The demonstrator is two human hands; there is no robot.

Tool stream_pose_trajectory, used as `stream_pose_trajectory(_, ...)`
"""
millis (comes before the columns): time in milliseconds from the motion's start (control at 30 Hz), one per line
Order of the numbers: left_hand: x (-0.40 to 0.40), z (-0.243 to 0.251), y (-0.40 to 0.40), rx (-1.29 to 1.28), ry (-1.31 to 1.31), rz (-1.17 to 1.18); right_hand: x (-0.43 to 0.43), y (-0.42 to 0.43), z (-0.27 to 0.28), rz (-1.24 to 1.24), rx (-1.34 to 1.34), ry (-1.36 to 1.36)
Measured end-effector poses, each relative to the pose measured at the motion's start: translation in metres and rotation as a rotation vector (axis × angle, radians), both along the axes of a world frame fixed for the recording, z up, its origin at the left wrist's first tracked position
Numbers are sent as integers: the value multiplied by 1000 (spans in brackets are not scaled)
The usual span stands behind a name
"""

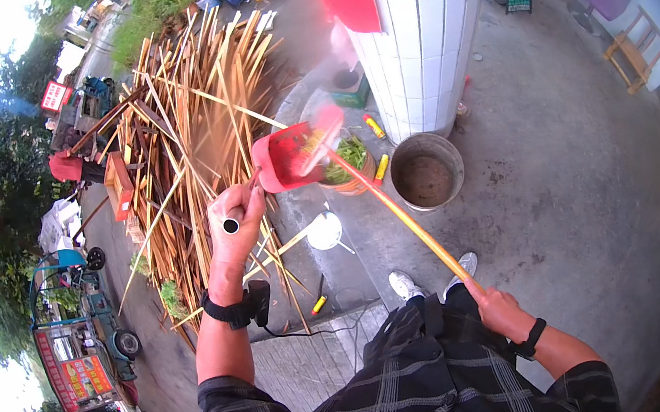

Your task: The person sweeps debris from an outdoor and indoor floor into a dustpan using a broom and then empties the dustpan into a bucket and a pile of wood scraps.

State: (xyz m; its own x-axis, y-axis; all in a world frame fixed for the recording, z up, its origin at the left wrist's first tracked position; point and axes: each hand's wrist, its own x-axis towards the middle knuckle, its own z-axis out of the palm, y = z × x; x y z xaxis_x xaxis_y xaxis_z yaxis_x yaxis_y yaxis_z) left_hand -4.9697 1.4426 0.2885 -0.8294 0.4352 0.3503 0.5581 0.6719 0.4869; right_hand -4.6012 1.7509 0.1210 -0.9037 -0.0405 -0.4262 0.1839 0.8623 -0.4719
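My left hand (pixel 237 219) is closed round the tube handle of a red plastic dustpan (pixel 282 159), which is held up over the edge of the wood pile. In my right hand (pixel 499 308) is the end of the long orange handle of a broom (pixel 397 212). The broom's pink head lies across the dustpan's open side, its bristles over yellowish debris in the pan. Under and beside the broom head stands a round container with green leaves (pixel 352 158). A round metal bucket (pixel 427 172) stands right of it, at the foot of a white tiled pillar (pixel 420 35).
A large pile of wooden strips (pixel 209 109) spreads at the left. Yellow-and-red cylinders (pixel 374 126) lie near the bucket. A white round object (pixel 324 231) and a black cable (pixel 304 334) are nearer me. A person (pixel 68 167) bends beyond the pile; a cart (pixel 80 342) stands far left.
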Motion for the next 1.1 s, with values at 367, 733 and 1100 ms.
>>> stream_pose_trajectory(367, -1, -5, -13, 111, -18, 38, 39, 13, -9, -78, -69, -76)
stream_pose_trajectory(733, 13, 18, -21, 78, -44, -15, -6, -23, -16, -184, -107, 69)
stream_pose_trajectory(1100, -2, 10, -60, 110, -87, 63, 25, -21, 0, -229, -142, -8)
